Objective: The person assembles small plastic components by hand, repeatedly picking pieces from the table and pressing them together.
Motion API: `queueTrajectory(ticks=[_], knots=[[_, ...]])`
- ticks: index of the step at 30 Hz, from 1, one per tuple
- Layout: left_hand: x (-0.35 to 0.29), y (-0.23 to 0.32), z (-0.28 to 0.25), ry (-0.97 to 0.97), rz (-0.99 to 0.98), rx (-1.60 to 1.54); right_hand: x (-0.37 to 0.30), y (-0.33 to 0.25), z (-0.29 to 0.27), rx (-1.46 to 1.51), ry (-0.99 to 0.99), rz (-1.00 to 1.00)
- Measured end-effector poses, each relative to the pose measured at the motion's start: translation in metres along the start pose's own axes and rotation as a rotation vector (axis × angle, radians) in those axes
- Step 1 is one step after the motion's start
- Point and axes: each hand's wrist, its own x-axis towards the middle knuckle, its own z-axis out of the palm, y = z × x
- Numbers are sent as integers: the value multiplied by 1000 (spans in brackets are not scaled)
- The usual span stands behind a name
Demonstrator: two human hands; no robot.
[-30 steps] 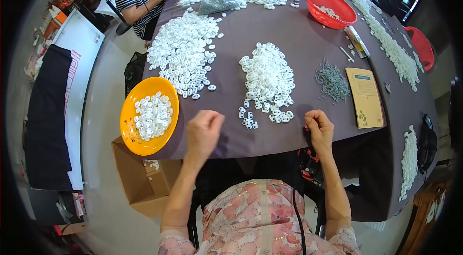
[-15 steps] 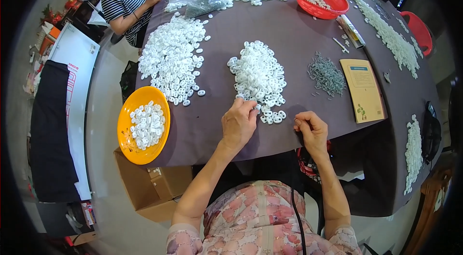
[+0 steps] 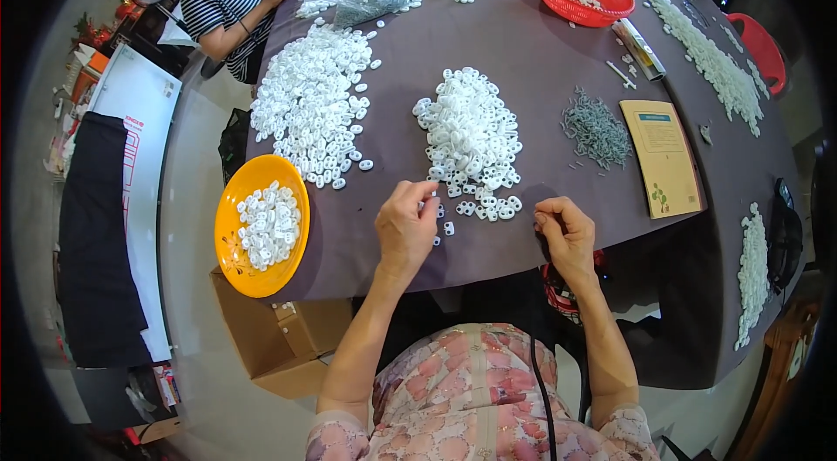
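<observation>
A big dark desk (image 3: 540, 60) is spread across most of the view, and heaps of small white bits are laid on it. At its far left side, a person in a striped top (image 3: 222, 3) is seen. A wide white heap (image 3: 309, 103) is spread on the left part of the desk. Both forearms are reached up from below, with the elbows bent and kept wide.

In the middle, in front of the body, a smaller white heap (image 3: 471, 134) is piled. A yellow plate (image 3: 228, 253) is placed at the left edge, and white bits are held in it. A tan book (image 3: 664, 156) is set on the right, and a heap of thin gray pins (image 3: 596, 131) is put just beside it.

The left hand (image 3: 405, 225) is held near the close end of the middle heap, back up, fingers bent and pointed to the right. Whether its grip is apart or clamped on a bit cannot be told. The right hand (image 3: 568, 230) is held to the right of that heap, with the fingers curled toward the left. Its grip is pressed together, thumb to finger; whether something tiny is pinched cannot be seen.

Smallest of all, a few loose white bits (image 3: 449, 228) are scattered just beside the left hand.
</observation>
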Motion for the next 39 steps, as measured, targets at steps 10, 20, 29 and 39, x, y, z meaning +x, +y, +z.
queueTrajectory(ticks=[10, 20, 29, 39], knots=[[6, -5, 16, -25, 68, 114, -1, -2, 2, 43, 6, 19], [3, -7, 8, -48, 163, 218, 1, 0, 3, -40, -5, -49], [-12, 14, 23, -9, 300, 321, -2, 4, 3, 43, 19, 12], [-28, 14, 17, -60, -7, -415, -3, -9, 5, -122, -44, -21]])
